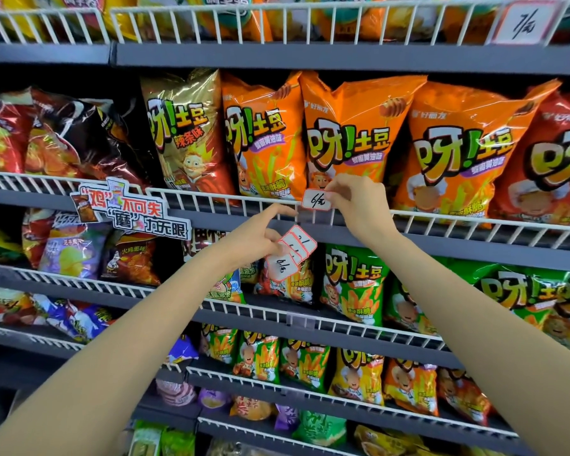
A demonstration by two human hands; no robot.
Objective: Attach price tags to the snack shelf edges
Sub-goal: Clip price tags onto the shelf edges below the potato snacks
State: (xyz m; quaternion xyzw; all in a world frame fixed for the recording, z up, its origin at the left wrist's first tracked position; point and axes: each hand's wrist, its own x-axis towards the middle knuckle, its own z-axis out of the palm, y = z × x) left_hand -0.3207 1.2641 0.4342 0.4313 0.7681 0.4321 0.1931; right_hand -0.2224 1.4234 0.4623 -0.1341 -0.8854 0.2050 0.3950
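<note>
Wire shelf rail [441,218], orange snack bags [346,136] behind. My right hand [359,205] pinches one price tag [317,200] against the rail; if it misses its clear holder [305,218], it may drop. My left hand [260,238], forefinger extended, grips spare tags [290,251], loosely fanned; one could slip.

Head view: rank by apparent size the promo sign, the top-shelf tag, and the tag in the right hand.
1. Promo sign
2. Top-shelf tag
3. Tag in the right hand, though differing distance makes true sizes unsure.
</note>
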